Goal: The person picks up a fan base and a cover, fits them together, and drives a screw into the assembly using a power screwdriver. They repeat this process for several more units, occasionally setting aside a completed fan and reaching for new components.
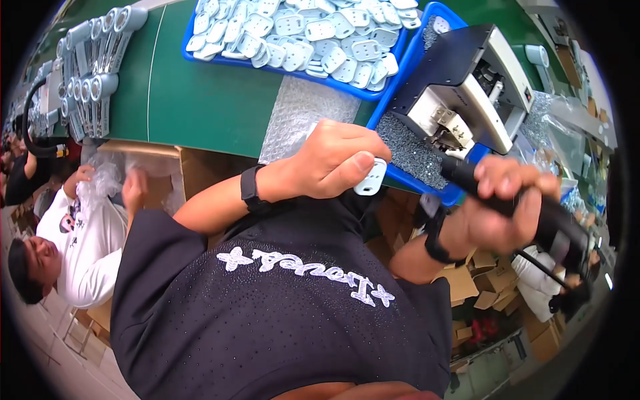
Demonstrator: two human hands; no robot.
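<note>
My left hand [337,159] is closed in a pinch, thumb on top, on a small pale blue plastic plate [371,180] with rounded corners and small holes. In my right hand [508,208], fingers wrapped round it, is a black electric screwdriver [565,235], blurred by motion. Its front end points left, toward the plate and over the edge of a blue tray [448,195]. Small dark screws [412,152] fill that tray. A black and white screw feeder [460,93] stands in it, just beyond my right hand.
A blue bin [280,70] heaped with pale blue plates stands on the green table [200,110]. Bubble wrap [303,110] lies before it. Pale blue ring-ended handles [93,87] are stacked at far left. A co-worker in white [93,247] is beside a cardboard box [183,170].
</note>
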